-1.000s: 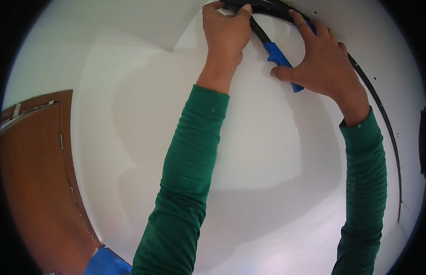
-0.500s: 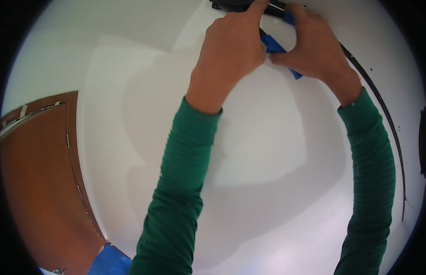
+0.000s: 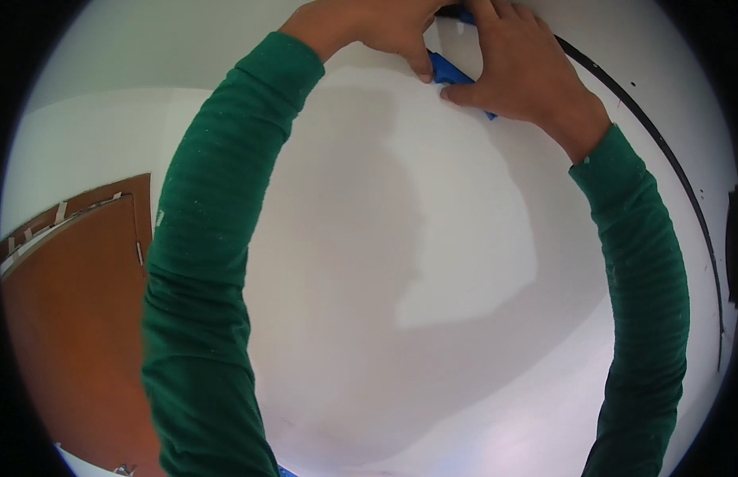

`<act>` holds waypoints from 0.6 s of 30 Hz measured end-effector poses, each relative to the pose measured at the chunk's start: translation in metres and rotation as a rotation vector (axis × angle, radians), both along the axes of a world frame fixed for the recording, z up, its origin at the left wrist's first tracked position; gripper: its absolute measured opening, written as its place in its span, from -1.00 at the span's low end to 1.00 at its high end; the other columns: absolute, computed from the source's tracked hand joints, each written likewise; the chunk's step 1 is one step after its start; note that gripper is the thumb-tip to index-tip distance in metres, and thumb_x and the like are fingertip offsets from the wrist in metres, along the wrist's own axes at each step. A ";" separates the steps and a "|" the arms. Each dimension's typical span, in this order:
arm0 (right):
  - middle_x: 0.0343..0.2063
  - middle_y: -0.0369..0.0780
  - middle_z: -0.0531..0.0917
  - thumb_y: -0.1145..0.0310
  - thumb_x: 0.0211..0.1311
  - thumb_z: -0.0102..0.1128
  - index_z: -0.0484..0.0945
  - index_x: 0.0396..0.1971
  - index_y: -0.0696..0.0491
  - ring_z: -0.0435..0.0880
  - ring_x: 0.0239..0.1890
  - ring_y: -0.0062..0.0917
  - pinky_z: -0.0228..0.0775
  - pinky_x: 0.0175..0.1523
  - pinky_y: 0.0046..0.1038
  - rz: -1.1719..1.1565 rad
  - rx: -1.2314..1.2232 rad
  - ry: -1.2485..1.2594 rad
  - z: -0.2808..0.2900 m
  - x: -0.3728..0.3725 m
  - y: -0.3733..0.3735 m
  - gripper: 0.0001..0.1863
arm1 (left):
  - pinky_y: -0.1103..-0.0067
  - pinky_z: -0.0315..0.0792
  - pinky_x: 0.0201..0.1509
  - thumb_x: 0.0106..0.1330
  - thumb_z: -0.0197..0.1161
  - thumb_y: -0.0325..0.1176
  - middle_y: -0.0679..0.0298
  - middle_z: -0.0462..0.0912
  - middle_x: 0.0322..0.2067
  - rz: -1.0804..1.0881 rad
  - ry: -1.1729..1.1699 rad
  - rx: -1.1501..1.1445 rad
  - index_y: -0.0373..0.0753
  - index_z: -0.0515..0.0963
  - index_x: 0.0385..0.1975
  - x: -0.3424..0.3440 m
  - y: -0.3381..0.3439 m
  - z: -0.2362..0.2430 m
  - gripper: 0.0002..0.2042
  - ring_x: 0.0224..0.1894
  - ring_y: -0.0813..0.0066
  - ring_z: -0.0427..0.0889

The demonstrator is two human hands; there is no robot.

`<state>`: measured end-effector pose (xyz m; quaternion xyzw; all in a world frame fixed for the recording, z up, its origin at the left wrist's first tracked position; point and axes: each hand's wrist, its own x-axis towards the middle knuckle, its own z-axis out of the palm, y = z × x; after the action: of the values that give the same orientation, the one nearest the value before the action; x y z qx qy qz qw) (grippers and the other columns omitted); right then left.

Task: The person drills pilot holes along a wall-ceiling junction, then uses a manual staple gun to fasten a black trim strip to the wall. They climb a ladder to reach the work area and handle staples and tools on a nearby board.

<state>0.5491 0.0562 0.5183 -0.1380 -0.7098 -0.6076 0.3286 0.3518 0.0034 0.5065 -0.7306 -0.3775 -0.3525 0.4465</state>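
Both my hands are raised to the top edge of the view, against the pale surface. My left hand (image 3: 385, 28) is curled, its upper part cut off by the view's edge. Its thumb tip meets the upper left end of a strip of blue tape (image 3: 451, 71). My right hand (image 3: 528, 67) arches over the tape, its thumb against the lower side and its fingers bent higher up. Behind its fingers a dark piece (image 3: 448, 11) with a bit of blue on it shows in part; its kind cannot be made out.
A thin black cable or strip (image 3: 663, 147) curves down the right side along the pale surface (image 3: 464, 238). At the lower left stands a brown door (image 3: 75, 334) in a brown frame with pieces of light tape. A dark object (image 3: 734, 246) sits at the right rim.
My left hand has moved left and up, and its forearm has swung left across the door's edge. My right hand has shifted slightly left and up. The larger black piece is now mostly out of view.
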 end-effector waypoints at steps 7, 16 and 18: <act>0.19 0.22 0.46 -0.17 -0.15 0.60 0.39 0.17 0.50 0.39 0.34 0.04 0.26 0.46 -0.10 -0.137 -0.014 0.068 -0.005 0.014 0.001 0.12 | 0.43 0.49 -0.32 -0.28 0.74 -0.31 0.07 0.65 -0.45 0.025 -0.098 -0.154 -0.56 0.43 0.25 -0.003 0.000 0.006 -0.03 -0.40 0.25 0.62; 0.06 -0.05 0.67 0.14 -0.28 0.74 0.61 0.16 0.14 0.71 0.05 -0.16 0.57 0.22 -0.25 0.142 -0.069 0.043 0.005 0.011 0.020 -0.12 | 0.35 0.50 -0.26 -0.22 0.69 -0.34 0.09 0.68 -0.44 -0.095 0.047 0.006 -0.38 0.65 -0.18 -0.005 -0.005 0.002 -0.46 -0.41 0.15 0.64; -0.02 -0.07 0.71 0.18 -0.29 0.76 0.67 0.06 0.16 0.75 -0.05 -0.20 0.60 0.18 -0.30 0.127 -0.096 0.059 0.006 0.009 0.017 -0.20 | 0.33 0.52 -0.25 -0.19 0.68 -0.32 0.08 0.69 -0.45 0.108 -0.045 -0.049 -0.36 0.67 -0.24 -0.004 -0.006 0.004 -0.52 -0.41 0.13 0.65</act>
<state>0.5586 0.0730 0.5239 -0.1263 -0.7355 -0.5464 0.3801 0.3479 -0.0027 0.5102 -0.7119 -0.4349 -0.3348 0.4382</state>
